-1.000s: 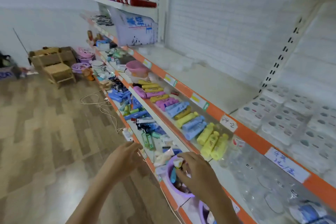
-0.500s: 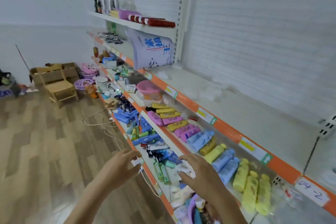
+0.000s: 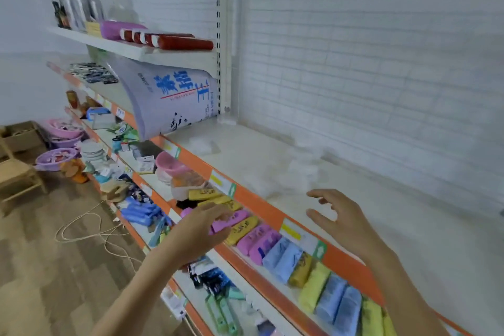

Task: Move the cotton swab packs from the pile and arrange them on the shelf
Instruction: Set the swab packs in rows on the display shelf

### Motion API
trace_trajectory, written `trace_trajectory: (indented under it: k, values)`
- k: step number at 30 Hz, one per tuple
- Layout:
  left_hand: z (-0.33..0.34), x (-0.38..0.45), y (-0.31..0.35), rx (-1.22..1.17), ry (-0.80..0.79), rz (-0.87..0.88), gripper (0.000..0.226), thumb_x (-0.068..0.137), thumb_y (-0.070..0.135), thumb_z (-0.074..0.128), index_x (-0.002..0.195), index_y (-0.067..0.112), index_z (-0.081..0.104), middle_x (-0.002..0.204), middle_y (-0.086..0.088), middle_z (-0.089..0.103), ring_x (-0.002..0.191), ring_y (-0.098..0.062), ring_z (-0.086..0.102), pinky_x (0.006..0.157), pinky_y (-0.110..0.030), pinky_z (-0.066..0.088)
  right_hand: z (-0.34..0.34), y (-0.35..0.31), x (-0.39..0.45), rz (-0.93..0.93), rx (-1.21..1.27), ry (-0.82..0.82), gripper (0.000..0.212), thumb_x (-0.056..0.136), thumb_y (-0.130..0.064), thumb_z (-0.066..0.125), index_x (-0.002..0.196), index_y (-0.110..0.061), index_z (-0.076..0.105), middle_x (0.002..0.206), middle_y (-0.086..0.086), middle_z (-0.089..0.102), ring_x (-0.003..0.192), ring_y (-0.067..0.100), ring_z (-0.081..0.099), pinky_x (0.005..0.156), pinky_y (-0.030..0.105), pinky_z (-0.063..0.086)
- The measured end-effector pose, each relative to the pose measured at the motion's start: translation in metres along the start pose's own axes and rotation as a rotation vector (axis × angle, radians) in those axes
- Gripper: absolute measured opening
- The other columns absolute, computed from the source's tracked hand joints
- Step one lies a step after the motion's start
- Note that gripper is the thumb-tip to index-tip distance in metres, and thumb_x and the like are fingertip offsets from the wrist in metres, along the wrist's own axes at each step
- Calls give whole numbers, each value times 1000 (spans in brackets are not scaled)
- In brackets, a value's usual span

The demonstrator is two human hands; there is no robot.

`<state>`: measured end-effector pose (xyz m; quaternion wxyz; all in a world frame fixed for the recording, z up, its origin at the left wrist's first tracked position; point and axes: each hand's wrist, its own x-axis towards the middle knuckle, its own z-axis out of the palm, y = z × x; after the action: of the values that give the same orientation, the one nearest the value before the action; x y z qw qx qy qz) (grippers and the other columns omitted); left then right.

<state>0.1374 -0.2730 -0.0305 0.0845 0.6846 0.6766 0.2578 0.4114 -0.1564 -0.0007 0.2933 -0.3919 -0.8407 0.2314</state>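
A loose pile of clear cotton swab packs (image 3: 297,169) lies on the wide white shelf (image 3: 409,226) with the orange front edge. One more pack (image 3: 203,146) sits apart near the big white sack. My right hand (image 3: 338,218) hovers over the shelf just in front of the pile, fingers spread and holding nothing. Below the shelf's edge, my left hand (image 3: 203,229) is raised in front of the lower row, fingers loose and holding nothing.
A large white sack with blue writing (image 3: 169,95) stands at the shelf's left end. Coloured tubes (image 3: 275,248) line the shelf below. Red rolls (image 3: 174,41) lie on the top shelf. Purple basins (image 3: 58,157), a wooden chair (image 3: 16,174) and a cord (image 3: 90,229) are on the floor.
The view has swung up from the lower shelves to the wide white shelf. Both hands have risen; the right one now reaches over the shelf toward the pile.
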Motion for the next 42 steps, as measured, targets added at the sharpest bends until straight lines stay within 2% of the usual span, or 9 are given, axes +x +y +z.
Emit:
trace_trajectory:
  k: [6, 12, 16, 20, 23, 26, 33, 37, 42]
  values:
    - [-21, 116, -19, 17, 7, 123, 24, 86, 39, 54, 108, 29, 56, 95, 16, 49, 83, 9, 45, 71, -5, 33, -8, 40, 84, 73, -22, 42, 26, 85, -30, 63, 110, -35, 55, 114, -16, 54, 101, 3, 52, 87, 20, 39]
    - [0, 223, -40, -18, -44, 246, 59, 72, 62, 33, 111, 25, 58, 94, 12, 53, 86, 1, 49, 75, -7, 34, -1, 70, 122, 168, -25, 63, 24, 89, -33, 57, 113, -35, 55, 116, -17, 53, 105, 1, 50, 87, 17, 36]
    - [26, 282, -34, -19, -197, 333, 38, 86, 40, 53, 121, 25, 53, 112, 9, 50, 100, -4, 48, 92, -26, 42, 8, 85, 145, 260, -57, -34, 32, 90, -17, 55, 117, -33, 53, 122, -15, 49, 115, 3, 45, 94, 17, 34]
    - [54, 323, -25, -47, -323, 484, 51, 87, 29, 60, 133, 26, 41, 131, 14, 33, 123, -1, 31, 100, -20, 31, 18, 87, 162, 363, 31, -150, 48, 80, -4, 61, 120, -30, 51, 125, -13, 43, 117, 3, 39, 82, 9, 39]
    - [76, 343, -32, -120, -419, 528, 60, 80, 43, 64, 134, 30, 40, 135, 14, 24, 127, 0, 23, 100, -15, 25, 23, 90, 166, 409, 17, -111, 51, 76, -12, 68, 111, -43, 48, 118, -19, 42, 114, 1, 39, 84, 10, 35]
    - [95, 357, -44, -228, -393, 571, 54, 79, 32, 70, 127, 25, 48, 135, 5, 27, 130, -9, 29, 103, -13, 23, 31, 89, 164, 446, 13, -8, 49, 73, -17, 72, 107, -44, 49, 112, -21, 42, 105, -6, 41, 78, 4, 34]
    - [108, 362, -54, -334, -241, 684, 41, 82, 46, 59, 115, 22, 54, 116, 10, 38, 108, -5, 36, 92, -2, 23, 34, 83, 146, 563, 96, 258, 38, 66, -43, 79, 99, -41, 59, 105, -18, 58, 97, -2, 52, 80, 12, 42]
    - [100, 363, -52, -276, -156, 771, 56, 84, 66, 34, 112, 22, 56, 111, 13, 51, 103, -3, 44, 87, -12, 35, 27, 80, 142, 557, 16, 450, 26, 77, -62, 57, 89, -39, 56, 88, -12, 66, 72, -1, 57, 65, 11, 43]
    - [91, 358, -44, -421, -242, 599, 41, 91, 57, 34, 102, 24, 56, 82, 7, 65, 68, -1, 55, 59, -21, 39, 21, 88, 137, 679, 17, 571, 19, 90, -45, 50, 86, -28, 55, 66, -8, 63, 53, 2, 54, 50, 25, 44]
